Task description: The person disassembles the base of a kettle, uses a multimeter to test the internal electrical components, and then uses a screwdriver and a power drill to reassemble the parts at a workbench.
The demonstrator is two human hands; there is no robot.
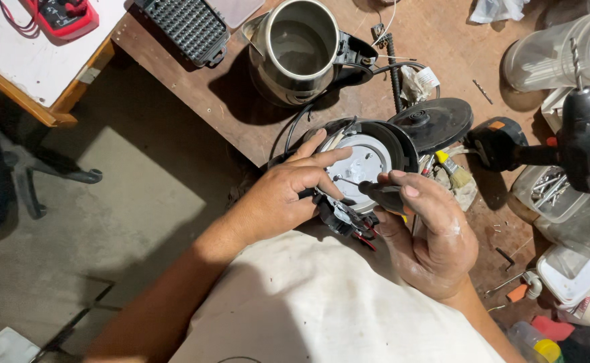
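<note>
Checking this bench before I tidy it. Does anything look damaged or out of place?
Yes: the kettle base under the hands is opened up, and its black switch part hangs off the edge on red wires. The steel kettle stands apart, lidless.

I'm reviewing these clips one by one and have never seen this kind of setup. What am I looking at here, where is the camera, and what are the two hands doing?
There is no machine here: a person works with two bare hands, and the single picture comes from a camera worn on their head, looking down over their light shirt at a brown workbench.

The left hand steadies a round black appliance base with a pale metal plate inside; red and black wires hang from its near edge. The right hand holds a screwdriver in a closed grip, its thin tip pointing at the plate.

Around them lie an open steel kettle, a black round disc, a cordless drill, a small brush, clear plastic tubs with screws, and a red meter on a white table at the upper left.
</note>
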